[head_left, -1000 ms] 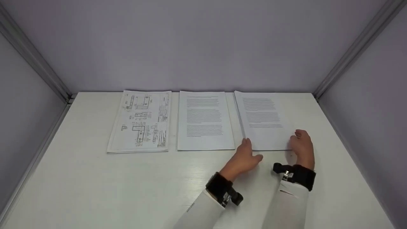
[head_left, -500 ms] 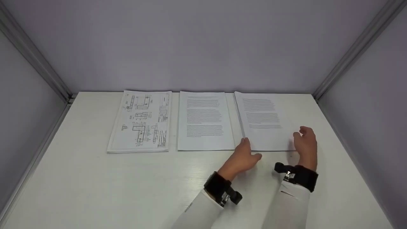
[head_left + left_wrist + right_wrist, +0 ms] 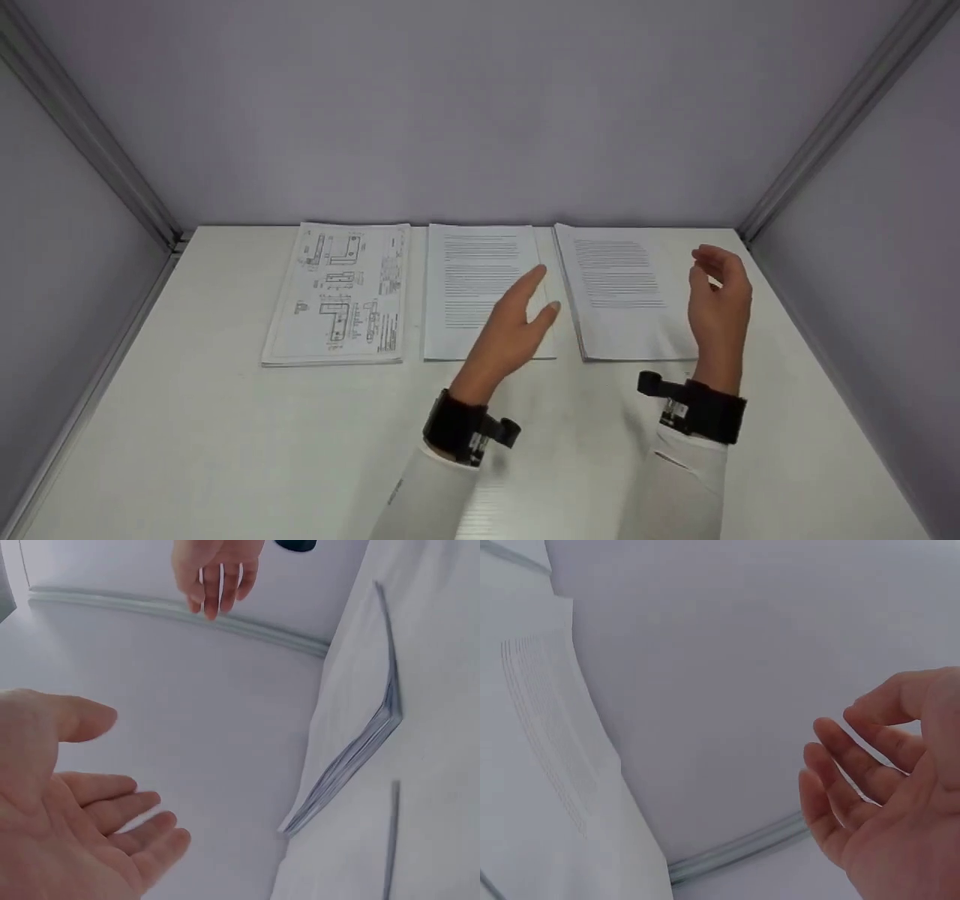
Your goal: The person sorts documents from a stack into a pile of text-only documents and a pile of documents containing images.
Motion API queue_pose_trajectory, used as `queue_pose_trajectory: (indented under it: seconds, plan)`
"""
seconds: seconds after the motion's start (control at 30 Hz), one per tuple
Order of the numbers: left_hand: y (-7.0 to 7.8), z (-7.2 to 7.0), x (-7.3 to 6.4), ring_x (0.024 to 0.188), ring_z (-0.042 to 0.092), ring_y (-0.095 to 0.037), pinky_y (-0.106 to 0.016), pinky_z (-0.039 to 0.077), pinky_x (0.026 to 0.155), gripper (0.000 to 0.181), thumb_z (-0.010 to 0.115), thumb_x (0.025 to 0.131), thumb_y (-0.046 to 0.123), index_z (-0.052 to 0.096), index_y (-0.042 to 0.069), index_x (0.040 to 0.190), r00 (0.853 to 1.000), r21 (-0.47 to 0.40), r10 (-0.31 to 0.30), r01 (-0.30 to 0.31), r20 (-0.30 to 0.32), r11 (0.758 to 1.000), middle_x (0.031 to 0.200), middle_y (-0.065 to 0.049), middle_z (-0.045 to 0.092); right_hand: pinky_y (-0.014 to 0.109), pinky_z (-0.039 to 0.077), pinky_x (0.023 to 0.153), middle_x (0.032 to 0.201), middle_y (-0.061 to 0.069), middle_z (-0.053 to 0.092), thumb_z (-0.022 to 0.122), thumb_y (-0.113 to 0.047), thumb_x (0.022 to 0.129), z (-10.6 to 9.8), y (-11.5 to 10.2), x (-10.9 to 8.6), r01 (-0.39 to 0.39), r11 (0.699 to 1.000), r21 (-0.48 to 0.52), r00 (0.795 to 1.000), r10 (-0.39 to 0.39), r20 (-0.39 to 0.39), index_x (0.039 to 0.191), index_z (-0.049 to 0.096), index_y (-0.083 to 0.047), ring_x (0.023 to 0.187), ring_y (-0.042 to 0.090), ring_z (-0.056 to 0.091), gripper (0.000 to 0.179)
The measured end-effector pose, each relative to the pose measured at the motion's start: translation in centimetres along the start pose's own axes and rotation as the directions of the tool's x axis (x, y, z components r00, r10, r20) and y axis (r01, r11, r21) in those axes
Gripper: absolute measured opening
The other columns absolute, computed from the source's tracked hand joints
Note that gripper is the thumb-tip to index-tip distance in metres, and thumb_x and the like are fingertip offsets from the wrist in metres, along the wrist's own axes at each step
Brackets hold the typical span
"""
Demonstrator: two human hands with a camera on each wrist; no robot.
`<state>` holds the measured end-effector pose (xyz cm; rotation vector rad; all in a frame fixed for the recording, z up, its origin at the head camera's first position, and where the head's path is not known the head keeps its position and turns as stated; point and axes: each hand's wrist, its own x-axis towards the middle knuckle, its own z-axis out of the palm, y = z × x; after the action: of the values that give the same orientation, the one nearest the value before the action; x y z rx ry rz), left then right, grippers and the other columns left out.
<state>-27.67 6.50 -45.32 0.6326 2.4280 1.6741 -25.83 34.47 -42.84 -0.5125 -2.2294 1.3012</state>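
Three stacks of printed paper lie side by side along the table's back edge. In the head view my left hand point(image 3: 504, 334) is raised over the front right part of the middle text stack point(image 3: 450, 343), holding nothing, its thumb apart from the straight fingers. Above the right edge of the right text stack point(image 3: 619, 337), my right hand point(image 3: 718, 307) hovers with loosely bent fingers and nothing in them. Both wrist views show bare palms: the left hand point(image 3: 90, 817) in one, the right hand point(image 3: 885, 780) in the other. The right stack's layered edges point(image 3: 345, 772) show in the left wrist view.
The left stack point(image 3: 281, 349) has technical drawings on its top sheet. A white table point(image 3: 262, 450) carries all the stacks. Grey panels point(image 3: 480, 112) with metal corner rails point(image 3: 847, 124) enclose it at the back and sides.
My left hand has come off the right stack's front left corner and moved up and left. My right hand has lifted from that stack's right side and moved farther back. The stacks stay in place.
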Motion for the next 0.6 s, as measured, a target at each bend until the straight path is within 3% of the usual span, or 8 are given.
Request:
queue_pose_trajectory:
  seconds: [0.1, 0.17, 0.23, 0.33, 0.4, 0.47, 0.6]
  plan:
    - [-0.7, -3.2, 0.0, 0.157, 0.021, -0.016, -0.037, 0.017, 0.127, 0.064, 0.05, 0.11, 0.037, 0.028, 0.013, 0.165, 0.993, -0.006, 0.052, -0.053, -0.102, 0.999, 0.17, -0.003, 0.027, 0.035, 0.04, 0.111, 0.141, 0.005, 0.06, 0.047, -0.017, 0.11, 1.4, -1.7, -0.4, 0.084, 0.994, 0.071, 0.996, -0.085, 0.002, 0.144, 0.057, -0.009, 0.133, 0.017, 0.052, 0.036]
    - [-1.6, -5.5, 0.1, 0.157, 0.02, -0.016, -0.038, 0.016, 0.127, 0.065, 0.049, 0.11, 0.039, 0.028, 0.013, 0.165, 0.985, -0.002, 0.051, -0.052, -0.165, 0.999, 0.171, -0.002, 0.026, 0.035, 0.041, 0.11, 0.139, 0.006, 0.061, 0.048, -0.015, 0.109, 2.8, -2.5, -0.5, 0.129, 0.985, 0.112, 0.991, -0.133, 0.027, 0.142, 0.057, -0.007, 0.131, 0.017, 0.053, 0.035]
    - [-2.6, -7.6, 0.0, 0.158, 0.019, -0.017, -0.039, 0.016, 0.128, 0.065, 0.048, 0.11, 0.04, 0.027, 0.015, 0.166, 0.978, -0.01, 0.008, -0.01, -0.211, 1.0, 0.171, -0.001, 0.025, 0.037, 0.042, 0.11, 0.138, 0.008, 0.061, 0.049, -0.012, 0.109, 4.3, -3.1, -0.6, 0.161, 0.976, 0.143, 0.982, -0.173, 0.076, 0.142, 0.057, -0.005, 0.13, 0.018, 0.054, 0.035]
    - [-4.3, -10.1, -0.2, 0.157, 0.022, -0.024, -0.042, 0.02, 0.127, 0.065, 0.047, 0.11, 0.039, 0.026, 0.016, 0.166, 0.964, -0.028, -0.111, 0.107, -0.242, 0.994, 0.172, -0.003, 0.024, 0.041, 0.042, 0.111, 0.139, 0.012, 0.06, 0.051, -0.012, 0.108, 6.5, -3.3, -0.8, 0.173, 0.977, 0.128, 0.957, -0.198, 0.212, 0.143, 0.055, -0.002, 0.131, 0.023, 0.054, 0.037]
    - [-5.5, -11.2, -0.4, 0.156, 0.027, -0.03, -0.046, 0.025, 0.125, 0.065, 0.047, 0.109, 0.04, 0.026, 0.016, 0.166, 0.945, -0.036, -0.22, 0.218, -0.241, 0.975, 0.171, -0.007, 0.026, 0.044, 0.042, 0.113, 0.143, 0.015, 0.058, 0.052, -0.014, 0.108, 7.8, -3.1, -0.9, 0.149, 0.986, 0.07, 0.926, -0.164, 0.34, 0.146, 0.052, -0.001, 0.134, 0.028, 0.052, 0.041]
    - [-6.6, -11.6, -0.4, 0.154, 0.03, -0.033, -0.048, 0.029, 0.123, 0.066, 0.047, 0.108, 0.04, 0.026, 0.015, 0.166, 0.918, -0.043, -0.327, 0.326, -0.226, 0.945, 0.169, -0.011, 0.029, 0.048, 0.04, 0.115, 0.148, 0.019, 0.053, 0.051, -0.018, 0.108, 9.0, -2.6, -1.0, 0.123, 0.992, -0.029, 0.878, -0.095, 0.47, 0.15, 0.047, 0.0, 0.139, 0.033, 0.048, 0.046]
    - [-8.0, -11.0, -0.3, 0.153, 0.033, -0.033, -0.05, 0.032, 0.122, 0.07, 0.049, 0.106, 0.039, 0.026, 0.009, 0.165, 0.876, -0.028, -0.458, 0.459, -0.149, 0.888, 0.167, -0.016, 0.033, 0.054, 0.037, 0.117, 0.156, 0.025, 0.045, 0.051, -0.024, 0.108, 10.8, -1.5, -1.5, 0.101, 0.973, -0.206, 0.782, 0.051, 0.622, 0.155, 0.04, 0.003, 0.146, 0.04, 0.041, 0.055]
